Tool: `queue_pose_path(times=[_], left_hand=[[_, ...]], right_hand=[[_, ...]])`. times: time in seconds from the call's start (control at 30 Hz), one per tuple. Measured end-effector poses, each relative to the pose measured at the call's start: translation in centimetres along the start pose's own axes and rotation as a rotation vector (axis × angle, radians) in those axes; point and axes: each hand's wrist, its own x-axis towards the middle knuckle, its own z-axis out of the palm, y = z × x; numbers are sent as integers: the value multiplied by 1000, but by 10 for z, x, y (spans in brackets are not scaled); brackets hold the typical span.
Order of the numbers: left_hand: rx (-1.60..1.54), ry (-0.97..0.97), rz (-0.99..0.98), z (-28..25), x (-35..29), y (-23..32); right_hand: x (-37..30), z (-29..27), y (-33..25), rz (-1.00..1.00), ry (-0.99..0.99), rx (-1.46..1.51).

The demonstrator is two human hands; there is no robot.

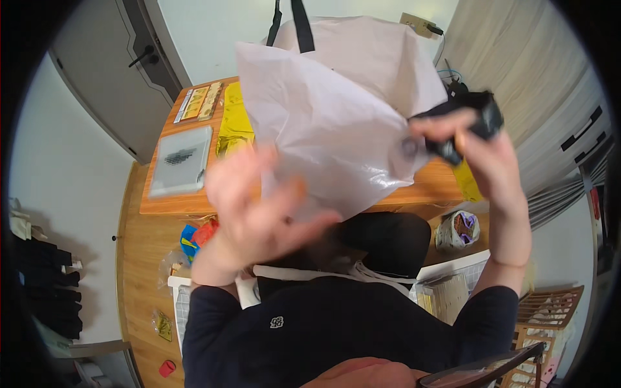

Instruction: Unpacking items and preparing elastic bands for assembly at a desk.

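Observation:
A large whitish plastic bag (pixel 323 123) stands on the wooden table before me, its near side hanging over the table's front edge. One black strap handle (pixel 302 26) rises from its top. My right hand (pixel 488 152) is closed around a black object (pixel 482 113) at the bag's right side; its exact kind is blurred. A clear, rounded blurred patch (pixel 407 150) shows against the bag beside that thumb. In front of the bag's lower left corner, my left hand (pixel 255 204) is smeared by motion, fingers spread and seemingly holding nothing.
On the wooden table (pixel 168 205) lie a flat clear-wrapped pack (pixel 181 158), yellow sheets (pixel 234 119) and small printed packets (pixel 197 103). An open patterned bag (pixel 458 229) stands low at the right. A wooden rack (pixel 550 307) is at the lower right.

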Motion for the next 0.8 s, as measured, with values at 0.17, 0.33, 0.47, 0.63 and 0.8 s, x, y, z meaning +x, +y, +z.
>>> queue_pose_path(times=[0.17,0.33,0.47,0.63,0.8], left_hand=[[142,-438,46,37,67,-36],[-386,-975,299,42,58,-59],[-509,-855,374,20,41,-44],[-371,-563,210,11,5,-34],[-306,-123,201,15,-40,-67]], right_hand=[[-56,-4,-3,-245,-399,-167],[-86,-20,-1,-374,-378,-106],[-130,-35,18,-188,-167,-199],[-221,-66,98,495,289,-365],[-382,-41,251,1298,403,-1264]])
